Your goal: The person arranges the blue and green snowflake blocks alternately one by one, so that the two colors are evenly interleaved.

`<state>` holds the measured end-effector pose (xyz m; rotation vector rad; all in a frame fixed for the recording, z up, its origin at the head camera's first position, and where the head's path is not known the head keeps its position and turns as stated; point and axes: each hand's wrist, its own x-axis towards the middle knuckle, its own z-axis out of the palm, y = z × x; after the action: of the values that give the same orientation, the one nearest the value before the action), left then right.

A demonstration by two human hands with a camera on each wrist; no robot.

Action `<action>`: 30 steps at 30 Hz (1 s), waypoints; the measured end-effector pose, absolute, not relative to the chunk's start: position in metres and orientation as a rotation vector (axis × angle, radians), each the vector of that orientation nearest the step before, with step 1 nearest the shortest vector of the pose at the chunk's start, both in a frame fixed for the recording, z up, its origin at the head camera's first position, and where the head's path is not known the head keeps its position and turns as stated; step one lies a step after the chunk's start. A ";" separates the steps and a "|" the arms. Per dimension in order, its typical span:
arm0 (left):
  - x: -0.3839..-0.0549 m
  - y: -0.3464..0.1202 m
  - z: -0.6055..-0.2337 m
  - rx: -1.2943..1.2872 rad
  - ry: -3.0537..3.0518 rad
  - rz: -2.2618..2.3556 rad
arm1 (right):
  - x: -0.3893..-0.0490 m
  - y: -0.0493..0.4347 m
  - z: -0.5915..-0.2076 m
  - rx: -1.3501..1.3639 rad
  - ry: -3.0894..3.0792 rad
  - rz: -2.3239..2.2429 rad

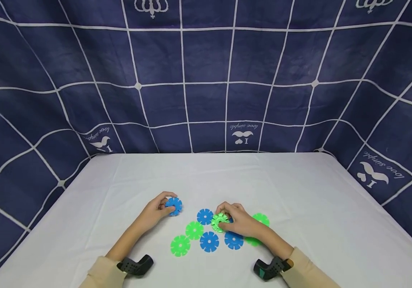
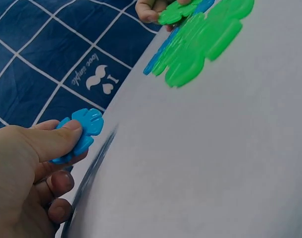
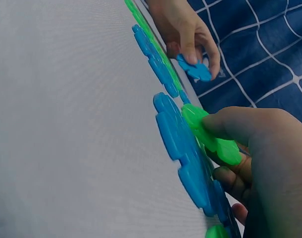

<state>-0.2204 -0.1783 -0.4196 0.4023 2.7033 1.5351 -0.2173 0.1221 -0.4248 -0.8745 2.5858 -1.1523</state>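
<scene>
My left hand (image 1: pixel 157 208) pinches a blue notched plastic disc (image 1: pixel 174 206) between thumb and fingers, left of the other discs. In the left wrist view, the thumb presses flat on that blue disc (image 2: pixel 84 130). My right hand (image 1: pixel 237 219) pinches a green notched disc (image 1: pixel 219 221) over the right part of the group. The right wrist view shows the thumb on this green disc (image 3: pixel 210 136), close above blue discs (image 3: pixel 178 144). Part of another blue disc is hidden under the right hand. A gap separates the two held discs.
Two green discs (image 1: pixel 180 245) lie at the group's left. Blue discs (image 1: pixel 209 242) lie in the middle, and more green ones (image 1: pixel 261 219) sit beyond the right hand. A white cloth (image 1: pixel 127 172) covers the table; a dark blue checked curtain (image 1: pixel 206 104) surrounds it.
</scene>
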 end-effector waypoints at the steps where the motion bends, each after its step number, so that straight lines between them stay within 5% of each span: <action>1: -0.221 -0.180 -0.419 0.388 2.714 1.537 | -0.217 0.122 -0.425 -0.877 2.580 -1.160; 30: -0.233 -0.214 -0.426 0.023 3.097 1.191 | -0.215 0.121 -0.426 -0.890 2.618 -1.118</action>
<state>-0.2328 -0.2145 -0.4263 0.0232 3.0966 1.1914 -0.2150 0.1209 -0.4258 -0.8904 2.6178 -1.1181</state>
